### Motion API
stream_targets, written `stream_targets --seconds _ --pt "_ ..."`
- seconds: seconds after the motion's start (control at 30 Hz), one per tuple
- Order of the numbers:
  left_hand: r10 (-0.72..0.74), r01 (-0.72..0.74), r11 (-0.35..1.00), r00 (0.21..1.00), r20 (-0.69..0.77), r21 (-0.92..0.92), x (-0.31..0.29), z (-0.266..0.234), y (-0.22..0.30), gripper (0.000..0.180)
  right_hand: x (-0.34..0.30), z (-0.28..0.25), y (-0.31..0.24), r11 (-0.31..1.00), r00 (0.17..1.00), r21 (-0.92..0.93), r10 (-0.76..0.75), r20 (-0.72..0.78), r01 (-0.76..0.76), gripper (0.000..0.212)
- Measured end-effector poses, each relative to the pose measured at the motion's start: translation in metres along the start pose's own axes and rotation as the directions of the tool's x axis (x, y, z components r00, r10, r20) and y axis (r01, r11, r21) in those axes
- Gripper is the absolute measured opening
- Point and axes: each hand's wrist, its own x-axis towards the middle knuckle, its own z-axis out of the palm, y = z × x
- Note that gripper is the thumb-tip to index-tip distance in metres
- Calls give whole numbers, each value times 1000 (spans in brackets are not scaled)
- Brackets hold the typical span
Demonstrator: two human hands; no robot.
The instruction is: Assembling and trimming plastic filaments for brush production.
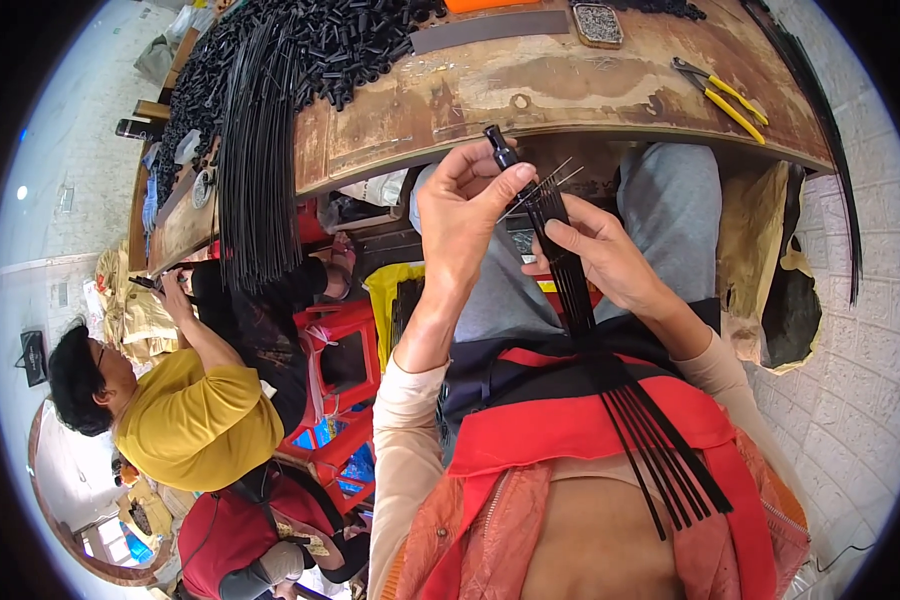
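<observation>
Both hands work over the lap, just short of the near edge of the wooden surface (590,95). Left hand (458,215): thumb and fingers pinching a black tube (502,150), held aslant, just beside the upper ends of a fan of black rods (566,275). Right hand (615,255): thumb and fingers closed round those rods, which run down over the red apron (560,440), lower ends spread apart. Thin metal pins (568,172) jut among the upper ends; whether the tube touches them, cannot tell. On the surface: a heap of black tubes (335,45) at left, long rods (260,150) hanging over the edge beside it, a grey strip (495,32), a tray (597,42) of small metal bits, yellow-handled pliers (735,100) at right. Co-worker (195,420) in mustard top, far left
</observation>
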Motion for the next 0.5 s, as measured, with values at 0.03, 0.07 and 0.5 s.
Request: stream_targets --seconds 0.03,0.07,0.5 --pt "13 -13 1000 1000 1 -10 -2 0 0 36 0 0 0 1000 1000 -5 14 -3 -14 26" --pt "15 -14 1000 1000 2 -10 -4 -1 0 36 1 0 0 1000 1000 -5 12 -3 -12 26" --pt "173 -175 974 985 -26 -144 -22 -9 -20 17 6 2 2 1000 1000 8 11 22 -11 29"
